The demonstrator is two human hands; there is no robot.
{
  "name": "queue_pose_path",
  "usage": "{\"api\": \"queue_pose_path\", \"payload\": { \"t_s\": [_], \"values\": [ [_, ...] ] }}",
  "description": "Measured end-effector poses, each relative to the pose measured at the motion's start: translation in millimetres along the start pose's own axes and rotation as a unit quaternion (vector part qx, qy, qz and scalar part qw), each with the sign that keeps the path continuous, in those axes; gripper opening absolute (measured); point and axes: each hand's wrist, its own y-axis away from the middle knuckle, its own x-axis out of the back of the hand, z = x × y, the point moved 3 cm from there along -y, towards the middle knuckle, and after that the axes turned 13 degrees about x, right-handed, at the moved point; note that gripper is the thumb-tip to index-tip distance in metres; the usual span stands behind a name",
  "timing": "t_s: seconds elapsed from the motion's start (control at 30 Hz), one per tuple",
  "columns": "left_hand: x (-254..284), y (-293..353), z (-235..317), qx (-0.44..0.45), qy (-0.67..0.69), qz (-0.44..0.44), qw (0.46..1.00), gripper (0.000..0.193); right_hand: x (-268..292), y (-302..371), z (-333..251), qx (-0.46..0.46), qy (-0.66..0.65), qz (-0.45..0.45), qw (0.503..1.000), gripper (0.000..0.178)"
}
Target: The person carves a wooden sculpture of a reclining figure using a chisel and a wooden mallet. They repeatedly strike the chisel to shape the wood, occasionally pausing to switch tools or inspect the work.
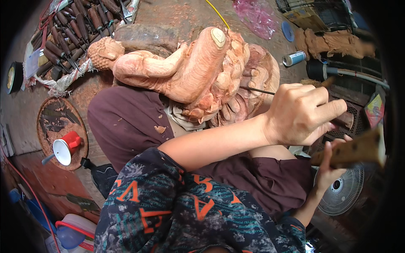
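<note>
A carved wooden figure (160, 76) with a knobbly, curl-covered head lies on its side in front of my legs. Its rounded, petal-like base (261, 76) faces right. My left hand (306, 114) is wrapped around a carving chisel (258, 90), whose thin dark shaft reaches left to the carved base. Most of its handle is hidden by the fingers. Below and to the right, my right hand (329, 164) grips a wooden mallet (358, 148), raised and slightly blurred, apart from the chisel.
Many wooden-handled chisels (78, 25) lie at the upper left. A red-and-white mug (67, 147) stands on a round tray (44, 116) with wood chips. A can (294, 58), pink plastic (255, 17) and another carving (333, 44) lie at the upper right. A fan (339, 192) is at lower right.
</note>
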Motion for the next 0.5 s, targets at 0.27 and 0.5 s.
{"api": "queue_pose_path", "payload": {
  "t_s": [0.27,0.5],
  "values": [
    [0.2,0.9,-8.1,0.015,-0.033,-0.026,0.999,0.04,-4.5,-3.2,0.9,0.035,0.152,-0.03,0.987,0.045],
    [3.0,-0.6,-3.3,-0.009,0.028,0.006,1.0,0.038,-5.6,-9.0,2.4,-0.016,-0.012,0.011,1.0,0.05]
  ]
}}
